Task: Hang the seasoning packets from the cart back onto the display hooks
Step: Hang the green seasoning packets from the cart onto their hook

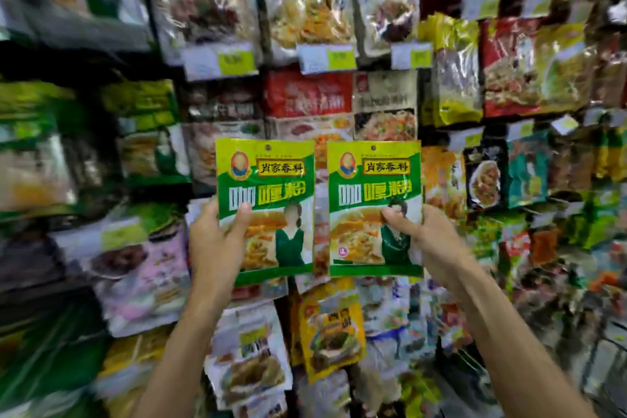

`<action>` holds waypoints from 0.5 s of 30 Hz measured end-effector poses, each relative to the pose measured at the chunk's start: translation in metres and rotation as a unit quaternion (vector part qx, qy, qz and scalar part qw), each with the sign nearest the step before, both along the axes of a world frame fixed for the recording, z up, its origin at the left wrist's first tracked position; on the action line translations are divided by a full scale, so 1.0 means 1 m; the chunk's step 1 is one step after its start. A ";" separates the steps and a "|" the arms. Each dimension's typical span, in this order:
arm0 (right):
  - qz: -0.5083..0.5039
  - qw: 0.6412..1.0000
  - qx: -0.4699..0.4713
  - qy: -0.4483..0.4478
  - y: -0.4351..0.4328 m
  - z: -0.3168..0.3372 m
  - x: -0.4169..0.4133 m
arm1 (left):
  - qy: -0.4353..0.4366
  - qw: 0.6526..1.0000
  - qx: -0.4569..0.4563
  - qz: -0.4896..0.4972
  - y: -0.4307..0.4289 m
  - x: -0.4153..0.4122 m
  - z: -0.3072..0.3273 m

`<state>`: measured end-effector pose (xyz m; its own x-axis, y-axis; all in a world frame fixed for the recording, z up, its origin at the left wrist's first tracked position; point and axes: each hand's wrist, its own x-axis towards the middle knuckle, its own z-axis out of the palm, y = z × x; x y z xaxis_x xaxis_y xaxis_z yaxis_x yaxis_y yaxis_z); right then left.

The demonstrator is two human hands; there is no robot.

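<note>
1. Now the left hand (213,244) grips the left packet (268,180) at its lower left edge, thumb pressed on the front. The packet stands upright above the thumb.
2. Just beside it, almost edge to edge, the right packet (375,187) is a match. The right hand (431,241) pinches it at the lower right, thumb on the front.
3. Both packets look raised to the display (305,92) but not yet hung. A small hole (267,147) sits at the top of each, well above the fingers. The next move probably calls for finding a free hook and lining one hole up with its tip, likely one packet at a time.
4. The fingers behind both packets are hidden. No hooks show among the hanging bags and price tags (327,58), the display is blurred, and I cannot make out the cart.
</note>
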<state>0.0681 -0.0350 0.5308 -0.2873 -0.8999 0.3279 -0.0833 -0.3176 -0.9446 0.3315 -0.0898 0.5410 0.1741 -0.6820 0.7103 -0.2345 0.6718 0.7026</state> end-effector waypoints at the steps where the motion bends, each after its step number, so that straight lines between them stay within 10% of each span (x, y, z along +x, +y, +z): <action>1: 0.022 1.000 -0.011 0.010 -0.009 0.012 0.014 | 0.005 1.000 -0.014 0.022 0.002 0.017 0.012; 15: 0.231 0.970 -0.072 0.007 -0.113 0.090 0.208 | 0.022 0.981 -0.061 0.185 0.003 0.188 0.092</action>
